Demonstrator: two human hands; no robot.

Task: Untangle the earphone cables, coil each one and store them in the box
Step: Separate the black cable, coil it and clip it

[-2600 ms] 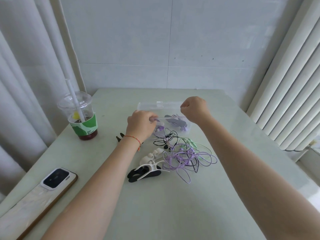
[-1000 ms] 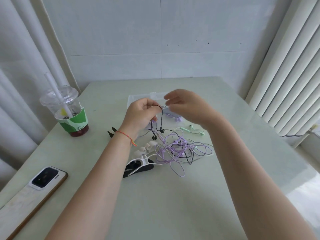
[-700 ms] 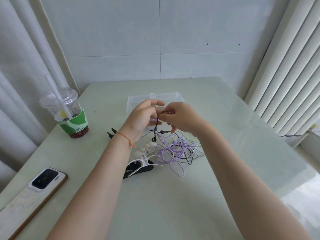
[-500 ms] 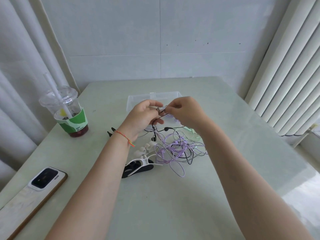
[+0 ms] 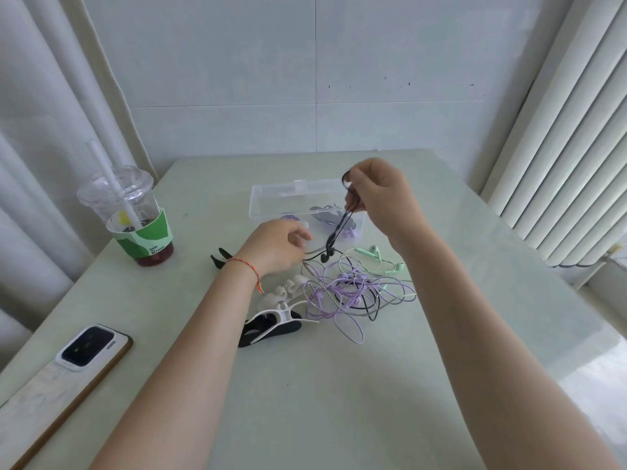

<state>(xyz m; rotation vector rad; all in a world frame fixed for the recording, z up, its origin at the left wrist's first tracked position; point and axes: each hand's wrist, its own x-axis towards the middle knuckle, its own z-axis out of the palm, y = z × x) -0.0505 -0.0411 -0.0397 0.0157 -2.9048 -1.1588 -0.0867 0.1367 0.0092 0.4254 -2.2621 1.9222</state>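
**Black cable lifted out of the tangle**

The right hand pinches the black earphone cable between thumb and fingers, holding it raised above the clear box so its earbuds dangle just over the counter. The left hand hovers low beside the box, fingers loosely curled; whether they grasp a strand cannot be told. Purple cables and a mint green pair lie knotted together in front of the box. White and black cable clips lie near the left wrist.
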